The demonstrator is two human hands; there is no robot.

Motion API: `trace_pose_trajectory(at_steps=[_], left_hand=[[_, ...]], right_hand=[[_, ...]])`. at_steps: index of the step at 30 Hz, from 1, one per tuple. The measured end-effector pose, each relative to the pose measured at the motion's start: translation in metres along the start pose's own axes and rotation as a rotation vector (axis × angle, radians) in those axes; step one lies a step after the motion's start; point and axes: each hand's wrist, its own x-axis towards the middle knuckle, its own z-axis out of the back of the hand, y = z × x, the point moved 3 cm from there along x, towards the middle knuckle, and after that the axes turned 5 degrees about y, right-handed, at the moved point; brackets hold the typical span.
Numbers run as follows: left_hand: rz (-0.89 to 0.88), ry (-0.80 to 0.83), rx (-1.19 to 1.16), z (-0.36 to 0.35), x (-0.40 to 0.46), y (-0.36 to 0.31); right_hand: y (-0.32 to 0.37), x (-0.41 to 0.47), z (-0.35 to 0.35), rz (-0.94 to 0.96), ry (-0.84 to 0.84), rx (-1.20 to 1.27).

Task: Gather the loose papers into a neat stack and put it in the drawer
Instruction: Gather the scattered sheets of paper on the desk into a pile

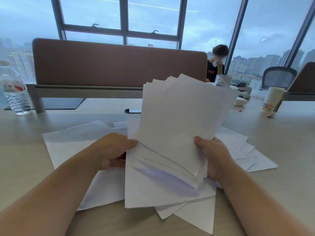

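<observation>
A fanned bundle of white papers point(180, 120) stands nearly upright above the desk, its sheets uneven at the top. My left hand point(115, 150) grips its lower left edge, thumb on the front. My right hand point(213, 154) grips the lower right edge, thumb on the front too. More loose white sheets point(163, 189) lie overlapped and askew on the desk under and around the bundle, some to the left point(73, 142) and some to the right point(252, 159). No drawer is in view.
A beige desk point(25, 150) carries a water bottle point(15, 92) at far left, a brown divider panel point(117, 65) behind, a phone point(133, 110) and a dark mat point(59, 103). Stacked paper cups point(272, 99) stand at right. A person point(216, 63) sits beyond the divider.
</observation>
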Motion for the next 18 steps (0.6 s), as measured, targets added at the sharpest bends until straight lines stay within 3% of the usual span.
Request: trace_pose_trajectory(at_steps=[10, 15, 18], left_hand=[[-0.187, -0.34, 0.149, 0.028, 0.006, -0.005], [-0.318, -0.424, 0.038, 0.035, -0.003, -0.012], [-0.267, -0.338, -0.048, 0.028, -0.004, -0.012]], right_hand=[[0.006, 0.0, 0.008, 0.056, -0.135, 0.057], [0.003, -0.002, 0.002, 0.068, -0.052, -0.024], [0.001, -0.002, 0.001, 0.076, -0.01, -0.11]])
